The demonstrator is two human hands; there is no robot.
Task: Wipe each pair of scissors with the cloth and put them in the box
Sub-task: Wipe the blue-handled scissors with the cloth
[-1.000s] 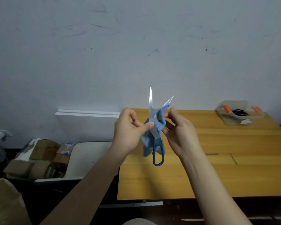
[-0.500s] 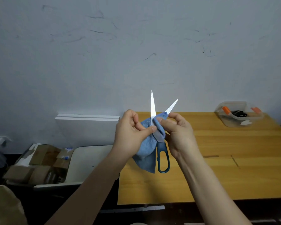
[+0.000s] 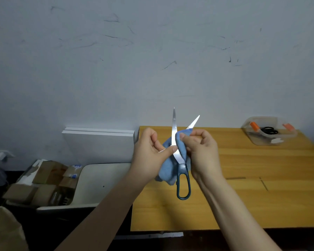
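Your left hand (image 3: 149,157) pinches the upright scissors (image 3: 181,168) by one blade; your right hand (image 3: 202,153) pinches the cloth (image 3: 168,172) round it. The box (image 3: 261,140) lies well rightward.

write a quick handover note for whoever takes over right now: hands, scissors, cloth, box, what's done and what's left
Left hand: pinches one blade of the teal-handled scissors, held above the table with blades open and tips up.
Right hand: grips the blue cloth up by the blades.
Clear box: far right corner of the table, uncovered.
Done: a black-handled pair lies in the box.
Left: finish wiping the teal pair, close it, put it in the box. No other loose pair is in view.
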